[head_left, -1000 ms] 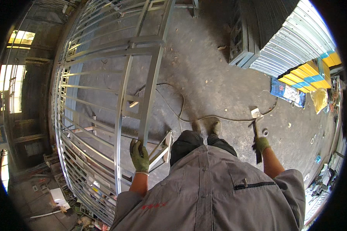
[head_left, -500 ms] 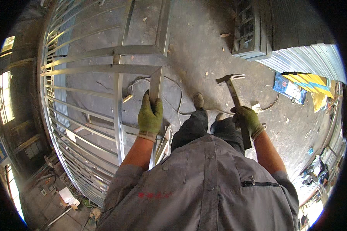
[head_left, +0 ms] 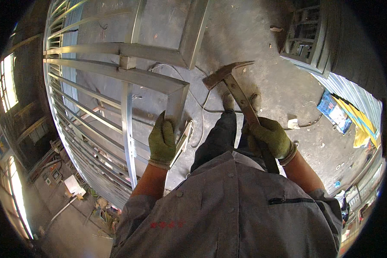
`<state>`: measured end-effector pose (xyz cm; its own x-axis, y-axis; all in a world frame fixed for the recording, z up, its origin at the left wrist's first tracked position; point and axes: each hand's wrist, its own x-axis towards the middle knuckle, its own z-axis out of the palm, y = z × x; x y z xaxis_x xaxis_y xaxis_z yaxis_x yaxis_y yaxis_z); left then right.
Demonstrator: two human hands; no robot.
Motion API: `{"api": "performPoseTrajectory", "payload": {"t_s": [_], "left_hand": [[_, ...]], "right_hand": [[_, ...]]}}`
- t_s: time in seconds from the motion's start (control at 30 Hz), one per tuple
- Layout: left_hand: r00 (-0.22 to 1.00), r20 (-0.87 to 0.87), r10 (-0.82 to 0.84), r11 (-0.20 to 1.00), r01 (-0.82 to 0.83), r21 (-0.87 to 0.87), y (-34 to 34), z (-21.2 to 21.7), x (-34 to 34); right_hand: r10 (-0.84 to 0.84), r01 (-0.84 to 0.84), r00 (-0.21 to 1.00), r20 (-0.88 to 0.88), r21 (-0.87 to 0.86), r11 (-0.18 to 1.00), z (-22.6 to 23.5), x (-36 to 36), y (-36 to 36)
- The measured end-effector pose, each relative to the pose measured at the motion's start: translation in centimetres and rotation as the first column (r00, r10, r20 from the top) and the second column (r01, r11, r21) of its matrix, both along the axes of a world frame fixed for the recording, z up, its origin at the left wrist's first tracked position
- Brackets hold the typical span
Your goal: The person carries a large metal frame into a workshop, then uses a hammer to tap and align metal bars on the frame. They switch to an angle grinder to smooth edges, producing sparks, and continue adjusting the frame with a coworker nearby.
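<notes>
My right hand [head_left: 274,136], in a green glove, is wrapped round the handle of a claw hammer [head_left: 241,95]. The hammer's head is raised in front of me, close to the corner of a welded metal frame [head_left: 154,81]. This frame is made of square tubes with many thin parallel bars and stands on my left. My left hand [head_left: 163,142], gloved in green too, grips the frame's end tube just below that corner; part of its fingers is hidden behind the tube. A short connecting piece [head_left: 127,62] joins the frame to another tube section above it.
A cable [head_left: 203,107] winds over the concrete floor by my feet. Dark framed panels [head_left: 307,34] and corrugated sheets [head_left: 352,92] stand at the far right, beside a blue sack [head_left: 334,112] and yellow sheets [head_left: 357,117]. Scrap and a white box [head_left: 75,185] lie at lower left.
The hammer has swung up and left, its head now nearer the frame's corner. My left hand stays on the end tube, slightly lower in view. The view has shifted a little.
</notes>
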<state>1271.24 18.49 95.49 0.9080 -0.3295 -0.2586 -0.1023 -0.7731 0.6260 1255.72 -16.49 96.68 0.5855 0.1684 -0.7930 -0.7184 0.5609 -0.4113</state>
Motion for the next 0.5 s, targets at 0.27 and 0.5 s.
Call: {"api": "performPoseTrajectory", "payload": {"t_s": [0.27, 0.5], "left_hand": [[0.997, -0.018, 0.078, 0.996, -0.078, 0.037, -3.1, -2.3, 0.9], [0.997, 0.007, 0.078, 0.997, -0.078, 0.011, -3.5, -2.3, 1.7]], "right_hand": [[0.233, -0.218, 0.964, 0.131, -0.113, 0.969, -3.2, 3.7, -5.3], [0.182, -0.176, 0.97, 0.161, -0.049, 0.983, -5.2, 4.3, -3.6]]}}
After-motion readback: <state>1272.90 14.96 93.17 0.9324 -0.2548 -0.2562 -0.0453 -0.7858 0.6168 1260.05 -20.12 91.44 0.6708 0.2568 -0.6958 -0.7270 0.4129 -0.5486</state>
